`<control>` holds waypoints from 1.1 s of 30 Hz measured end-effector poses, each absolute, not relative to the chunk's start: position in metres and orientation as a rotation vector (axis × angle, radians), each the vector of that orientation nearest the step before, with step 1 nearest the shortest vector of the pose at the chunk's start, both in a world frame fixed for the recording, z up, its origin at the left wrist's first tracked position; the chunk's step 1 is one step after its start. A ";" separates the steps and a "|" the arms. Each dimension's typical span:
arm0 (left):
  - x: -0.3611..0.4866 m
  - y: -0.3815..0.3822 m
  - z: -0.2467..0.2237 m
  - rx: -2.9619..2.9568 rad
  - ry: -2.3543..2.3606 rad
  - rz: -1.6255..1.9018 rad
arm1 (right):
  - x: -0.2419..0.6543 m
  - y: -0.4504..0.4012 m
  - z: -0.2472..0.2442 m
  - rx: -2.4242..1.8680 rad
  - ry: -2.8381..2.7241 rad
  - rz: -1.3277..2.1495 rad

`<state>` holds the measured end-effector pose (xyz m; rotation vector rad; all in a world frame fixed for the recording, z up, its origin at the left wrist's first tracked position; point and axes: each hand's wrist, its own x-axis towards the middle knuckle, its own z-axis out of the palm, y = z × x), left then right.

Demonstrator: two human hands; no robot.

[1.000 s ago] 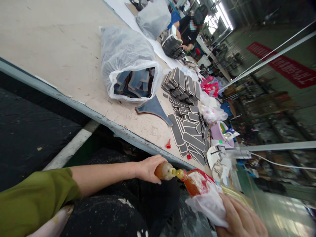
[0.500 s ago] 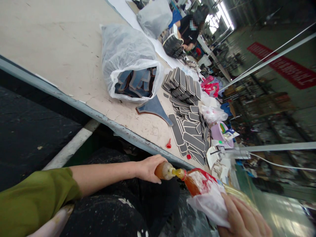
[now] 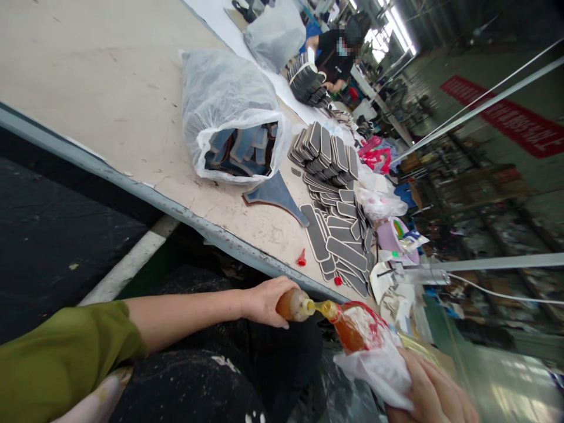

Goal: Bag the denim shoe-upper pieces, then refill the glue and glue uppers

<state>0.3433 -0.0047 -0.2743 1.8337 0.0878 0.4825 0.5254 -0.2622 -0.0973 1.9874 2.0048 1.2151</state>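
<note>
My left hand (image 3: 267,301) is closed around a small squeeze bottle (image 3: 291,305) of amber liquid, held just off the table's edge. Its mouth faces a larger bottle (image 3: 352,333), also amber inside, with a red-and-white label. A yellow strand of liquid (image 3: 316,306) bridges the two mouths. White plastic film (image 3: 381,367) wraps the larger bottle's body, and my right hand (image 3: 434,385) grips it there; some fingers are hidden. Near the table's edge lie a red nozzle cap (image 3: 301,257) and a small red cap (image 3: 338,281).
On the table (image 3: 110,88) stands an open plastic bag (image 3: 229,88) of blue-grey cut pieces, one piece (image 3: 275,197) lying outside. Stacked and loose grey strips (image 3: 346,249) cover the right side. A co-worker (image 3: 337,53) is at the far end. A lilac tub (image 3: 392,235) stands beyond the strips.
The larger bottle's mouth has drawn slightly right and tilted a little, so more of the yellow strand shows. My left hand and the small bottle have hardly moved.
</note>
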 end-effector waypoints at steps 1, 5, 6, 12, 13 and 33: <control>0.343 -0.005 -0.274 1.829 0.090 0.490 | 0.524 -0.263 -0.100 2.021 1.993 1.217; 0.344 -0.004 -0.272 1.819 0.105 0.496 | 0.519 -0.264 -0.117 2.178 1.919 1.278; 0.344 -0.004 -0.271 1.821 0.107 0.493 | 0.518 -0.264 -0.122 2.201 1.909 1.311; 0.343 -0.004 -0.264 1.823 0.122 0.488 | 0.506 -0.260 -0.161 2.503 1.808 1.364; 0.342 -0.004 -0.263 1.822 0.131 0.492 | 0.503 -0.258 -0.167 2.564 1.783 1.368; 0.335 -0.001 -0.254 1.907 0.197 0.491 | 0.498 -0.266 -0.225 2.660 1.795 1.331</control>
